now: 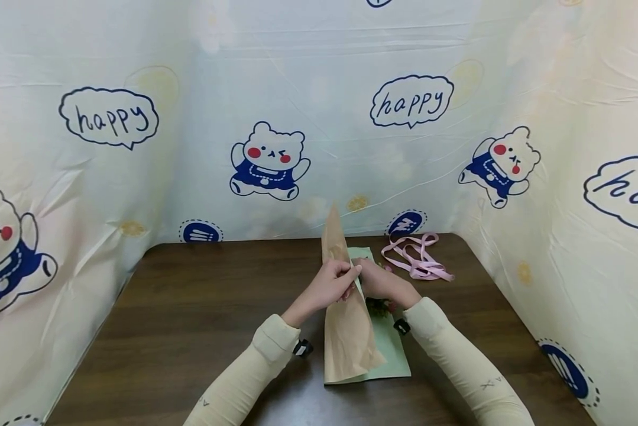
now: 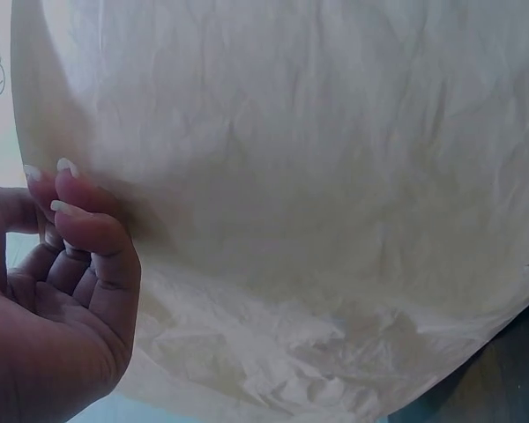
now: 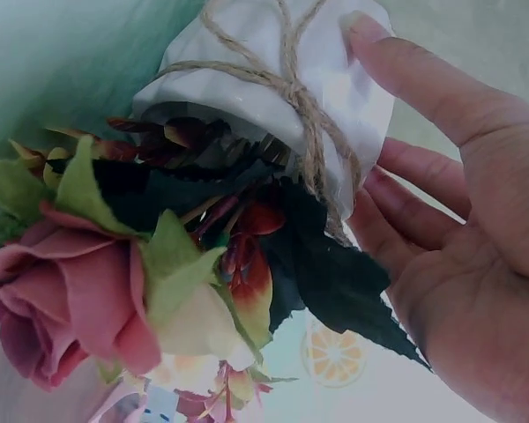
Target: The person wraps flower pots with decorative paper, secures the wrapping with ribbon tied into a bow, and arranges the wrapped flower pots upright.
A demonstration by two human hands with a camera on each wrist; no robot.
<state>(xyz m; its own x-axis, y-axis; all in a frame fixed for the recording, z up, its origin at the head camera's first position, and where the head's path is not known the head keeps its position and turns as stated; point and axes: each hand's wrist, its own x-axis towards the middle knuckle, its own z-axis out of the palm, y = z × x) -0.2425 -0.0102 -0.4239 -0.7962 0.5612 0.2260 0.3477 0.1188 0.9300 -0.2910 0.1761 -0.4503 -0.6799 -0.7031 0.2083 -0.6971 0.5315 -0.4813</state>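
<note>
My left hand (image 1: 333, 283) pinches the edge of a sheet of brown wrapping paper (image 1: 350, 340) between thumb and fingers. The sheet stands raised and curved in front of that hand and fills most of the left wrist view. On its right, my right hand (image 1: 379, 279) holds a white vase (image 3: 339, 97) tied with twine, thumb on one side and fingers on the other. Out of the vase come artificial flowers, among them a dusky pink rose (image 3: 79, 291) and dark green leaves (image 3: 339, 282). Light green paper (image 1: 393, 355) lies beneath, partly covered by the brown sheet.
A loose pink ribbon (image 1: 427, 269) lies tangled at the back right of the dark wooden table (image 1: 191, 307). Printed cloth (image 1: 329, 77) hangs behind the table and along both sides. Each wrist carries a small black camera.
</note>
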